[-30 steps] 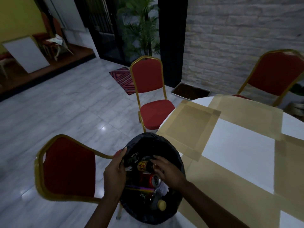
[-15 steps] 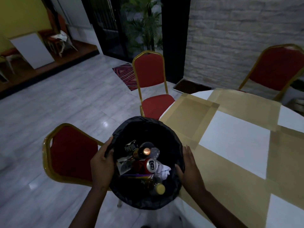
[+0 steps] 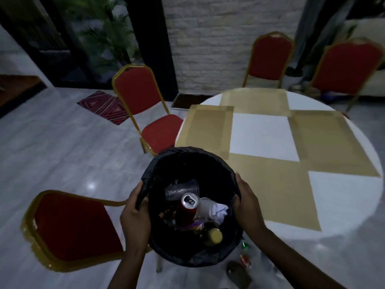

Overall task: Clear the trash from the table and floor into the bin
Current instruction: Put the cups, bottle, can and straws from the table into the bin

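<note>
While both hands, left hand and right hand, clasp the black-lined round bin of cans and cups, the round white-and-gold table looks cleared; small wrappers remain on the floor.

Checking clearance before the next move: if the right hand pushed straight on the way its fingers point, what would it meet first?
The right hand points leftward into the bin, its fingers hooked over the black liner. Going on, it would probably meet the crumpled white paper first, then the red can; depth is uncertain.
</note>
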The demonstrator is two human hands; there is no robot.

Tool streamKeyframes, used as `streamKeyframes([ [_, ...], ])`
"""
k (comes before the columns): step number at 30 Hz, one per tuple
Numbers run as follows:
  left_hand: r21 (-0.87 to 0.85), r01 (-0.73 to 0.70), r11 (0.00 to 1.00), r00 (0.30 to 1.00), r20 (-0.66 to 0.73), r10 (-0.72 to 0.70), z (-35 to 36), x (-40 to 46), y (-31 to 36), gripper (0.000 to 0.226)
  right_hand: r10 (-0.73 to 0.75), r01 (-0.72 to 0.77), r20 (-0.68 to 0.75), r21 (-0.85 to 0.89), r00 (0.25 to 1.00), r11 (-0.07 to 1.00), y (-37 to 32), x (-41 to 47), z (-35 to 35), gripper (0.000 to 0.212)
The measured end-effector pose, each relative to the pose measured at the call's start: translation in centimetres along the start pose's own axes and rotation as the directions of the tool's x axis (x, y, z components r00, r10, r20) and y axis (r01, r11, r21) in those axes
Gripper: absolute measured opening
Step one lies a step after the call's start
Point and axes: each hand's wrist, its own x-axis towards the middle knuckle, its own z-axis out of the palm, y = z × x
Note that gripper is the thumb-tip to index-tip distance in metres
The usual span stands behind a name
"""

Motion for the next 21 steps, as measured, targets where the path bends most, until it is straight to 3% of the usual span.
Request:
streamKeyframes([
  [7,0.011,-0.061,0.998,0.958,0.283,0.056,0.0,0.2,0.5,0.044,0.213,-0.232,-0.22,-0.065,0.952,0.971,-2.4,-7.9,-1.9,0.055],
  [11,-0.006,-0.114,0.993,0.89,0.443,0.105,2.4,-1.8,0.3,0.045,0.249,-0.312,-0.354,-0.136,0.902,0.94,-2.7,-12.4,-4.9,0.06],
  [16,-0.047,-0.132,0.99,0.782,0.609,0.134,6.6,-5.1,0.5,0.044,0.325,-0.465,-0.524,-0.159,0.788,0.871,-2.2,-17.6,-9.2,0.063],
  [21,-0.116,-0.12,0.986,0.612,0.773,0.165,11.5,-10.0,1.4,0.042,0.379,-0.599,-0.697,-0.089,0.608,0.796,-2.0,-23.9,-12.4,0.061],
])
